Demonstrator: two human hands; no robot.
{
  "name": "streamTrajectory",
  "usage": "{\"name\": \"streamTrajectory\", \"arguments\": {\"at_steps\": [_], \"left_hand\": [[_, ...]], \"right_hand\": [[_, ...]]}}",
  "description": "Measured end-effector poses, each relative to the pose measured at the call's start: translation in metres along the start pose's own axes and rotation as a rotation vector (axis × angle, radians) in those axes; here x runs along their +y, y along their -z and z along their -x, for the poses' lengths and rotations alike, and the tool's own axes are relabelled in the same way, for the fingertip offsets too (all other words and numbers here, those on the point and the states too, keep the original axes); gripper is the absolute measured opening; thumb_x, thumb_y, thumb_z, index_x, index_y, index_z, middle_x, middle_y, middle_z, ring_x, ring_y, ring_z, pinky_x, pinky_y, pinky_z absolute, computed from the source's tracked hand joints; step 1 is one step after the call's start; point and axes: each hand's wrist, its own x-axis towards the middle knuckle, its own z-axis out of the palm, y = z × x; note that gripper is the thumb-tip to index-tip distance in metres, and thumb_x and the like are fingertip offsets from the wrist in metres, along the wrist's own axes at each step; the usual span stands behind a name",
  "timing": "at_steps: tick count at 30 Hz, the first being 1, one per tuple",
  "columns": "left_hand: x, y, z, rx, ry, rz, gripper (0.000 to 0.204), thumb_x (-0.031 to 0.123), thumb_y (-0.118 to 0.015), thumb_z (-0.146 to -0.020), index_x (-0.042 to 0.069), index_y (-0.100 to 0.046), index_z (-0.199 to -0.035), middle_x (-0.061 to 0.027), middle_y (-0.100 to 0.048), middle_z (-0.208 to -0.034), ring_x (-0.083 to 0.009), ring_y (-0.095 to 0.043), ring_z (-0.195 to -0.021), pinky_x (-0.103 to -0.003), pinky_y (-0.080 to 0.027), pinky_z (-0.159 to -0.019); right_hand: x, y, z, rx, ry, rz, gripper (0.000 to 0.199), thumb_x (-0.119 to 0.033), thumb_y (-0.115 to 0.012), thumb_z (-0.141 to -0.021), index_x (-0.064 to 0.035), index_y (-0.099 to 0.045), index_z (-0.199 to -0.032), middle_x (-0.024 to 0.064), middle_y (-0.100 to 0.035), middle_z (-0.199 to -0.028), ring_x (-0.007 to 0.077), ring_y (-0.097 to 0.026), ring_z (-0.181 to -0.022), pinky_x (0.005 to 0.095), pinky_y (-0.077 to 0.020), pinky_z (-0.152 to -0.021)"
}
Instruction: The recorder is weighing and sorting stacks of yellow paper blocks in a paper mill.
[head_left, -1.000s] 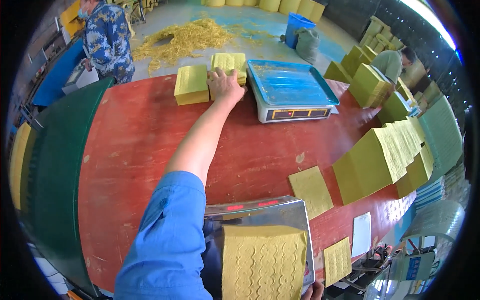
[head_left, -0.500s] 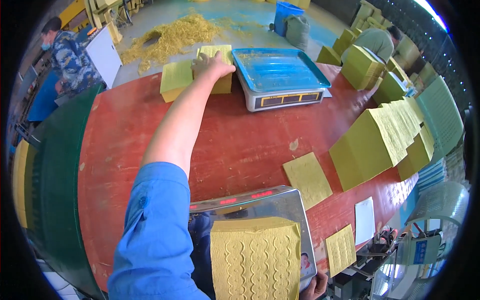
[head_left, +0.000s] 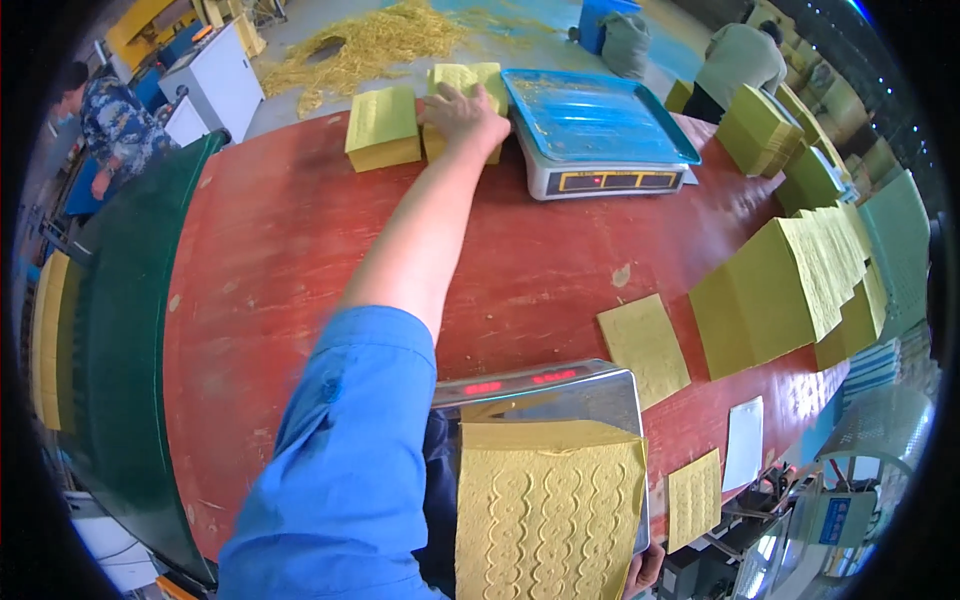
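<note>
Head view has the left hand [head_left: 462, 112] stretched way across the red table [head_left: 270, 260], fingers spread flat on a yellow paper stack [head_left: 468, 88] wedged between a second stack [head_left: 382, 127] and the blue-topped scale [head_left: 598, 130], probably squaring it up. Right hand [head_left: 643, 568] barely peeks in under the patterned yellow sheets [head_left: 548, 510] on the near scale [head_left: 545, 395], seemingly propping them from below, though its grip can't be made out.

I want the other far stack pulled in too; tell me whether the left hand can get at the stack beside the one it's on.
Probably yes: the left hand rests on one yellow stack, and the neighbouring stack sits right beside it, nothing between them.
</note>
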Motion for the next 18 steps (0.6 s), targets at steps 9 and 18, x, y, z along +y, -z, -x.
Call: {"name": "streamTrajectory", "arguments": {"at_steps": [9, 18], "left_hand": [[-0.052, 0.027, 0.089, -0.002, -0.223, 0.058, 0.080, 0.043, -0.072, -0.067, 0.033, -0.044, -0.141, -0.0188, -0.028, -0.152, -0.0481, -0.030, -0.136, -0.062, -0.035, -0.103], [-0.219, 0.081, 0.230, -0.120, -0.598, -0.055, 0.088, 0.047, -0.072, -0.066, 0.034, -0.037, -0.146, -0.0178, -0.022, -0.156, -0.0469, -0.029, -0.136, -0.063, -0.036, -0.101]], "right_hand": [[0.024, -0.002, -0.002, 0.008, 0.148, -0.100, 0.012, 0.001, -0.049, -0.088, 0.0037, -0.060, -0.093, 0.0055, -0.060, -0.086, 0.0129, -0.053, -0.081, 0.0265, -0.0442, -0.077], [0.031, 0.008, -0.006, -0.111, 0.189, -0.088, 0.015, 0.008, -0.049, -0.088, 0.0059, -0.060, -0.097, 0.0059, -0.059, -0.088, 0.0132, -0.053, -0.082, 0.0266, -0.0465, -0.077]]}}
